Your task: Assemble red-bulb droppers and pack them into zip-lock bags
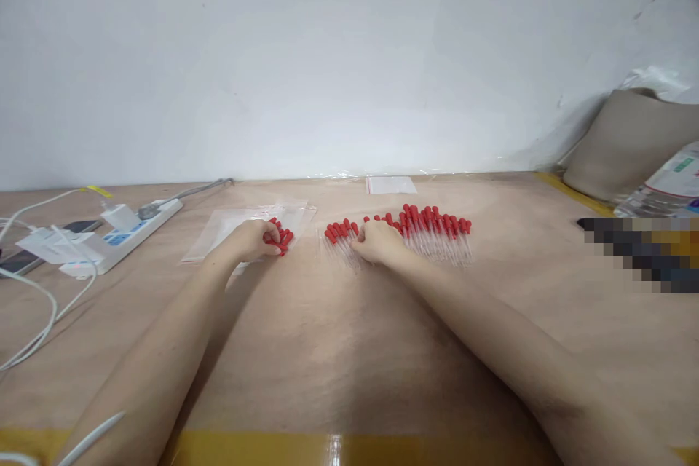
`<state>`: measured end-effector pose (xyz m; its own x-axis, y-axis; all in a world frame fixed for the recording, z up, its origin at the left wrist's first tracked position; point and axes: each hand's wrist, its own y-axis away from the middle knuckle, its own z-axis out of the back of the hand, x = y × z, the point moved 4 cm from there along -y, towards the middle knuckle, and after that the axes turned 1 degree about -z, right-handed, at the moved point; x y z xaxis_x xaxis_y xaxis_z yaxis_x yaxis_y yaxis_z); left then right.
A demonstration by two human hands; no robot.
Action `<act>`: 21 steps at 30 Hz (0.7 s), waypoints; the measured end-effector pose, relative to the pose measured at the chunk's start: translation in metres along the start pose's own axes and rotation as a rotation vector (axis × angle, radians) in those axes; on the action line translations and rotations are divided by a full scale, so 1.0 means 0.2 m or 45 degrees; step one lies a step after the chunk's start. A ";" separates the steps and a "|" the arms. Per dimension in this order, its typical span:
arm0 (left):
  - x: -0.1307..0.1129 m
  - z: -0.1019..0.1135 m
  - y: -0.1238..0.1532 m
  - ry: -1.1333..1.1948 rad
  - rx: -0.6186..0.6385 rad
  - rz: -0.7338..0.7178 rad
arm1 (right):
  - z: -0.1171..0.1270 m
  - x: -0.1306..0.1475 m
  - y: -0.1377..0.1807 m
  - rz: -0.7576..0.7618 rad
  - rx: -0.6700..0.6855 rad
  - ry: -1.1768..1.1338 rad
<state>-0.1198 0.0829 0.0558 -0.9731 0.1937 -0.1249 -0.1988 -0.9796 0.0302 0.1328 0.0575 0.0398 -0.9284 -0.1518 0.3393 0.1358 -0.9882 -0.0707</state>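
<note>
My left hand [254, 240] is curled round a bunch of droppers with red rubber bulbs [287, 237]; their bulbs point to the right, and my palm hides most of their tubes. Beneath that hand lie clear zip bags [210, 237]. My right hand [378, 242] is closed in a pinch at a row of droppers, its fingertips at a red bulb; what lies inside the pinch is partly hidden. A few droppers [339, 231] lie just left of it. To its right a larger group of droppers [434, 224] spreads out, bulbs away from me and clear tubes towards me.
A small white zip bag [391, 185] lies by the wall. At the left are a power strip [128, 237] with chargers, phones [22, 261] and loose white cables [52, 313]. A grey-brown container [622, 145], a plastic bottle [669, 182] and a dark, pixelated object [644, 247] are at the right.
</note>
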 end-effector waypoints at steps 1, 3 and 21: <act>0.00 0.00 0.00 -0.003 0.000 0.000 | -0.01 0.01 -0.01 -0.037 0.035 -0.002; 0.01 0.00 0.00 -0.007 0.013 0.004 | -0.02 0.02 -0.02 -0.081 0.081 0.003; -0.49 -0.12 0.11 0.491 -0.671 -0.436 | 0.03 -0.14 -0.01 -0.193 0.080 -0.026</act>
<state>-0.0261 0.0413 0.0442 -0.7372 0.5556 -0.3846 -0.3075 -0.7826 -0.5412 0.1609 0.0645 0.0368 -0.9327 -0.0008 0.3606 0.0169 -0.9990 0.0415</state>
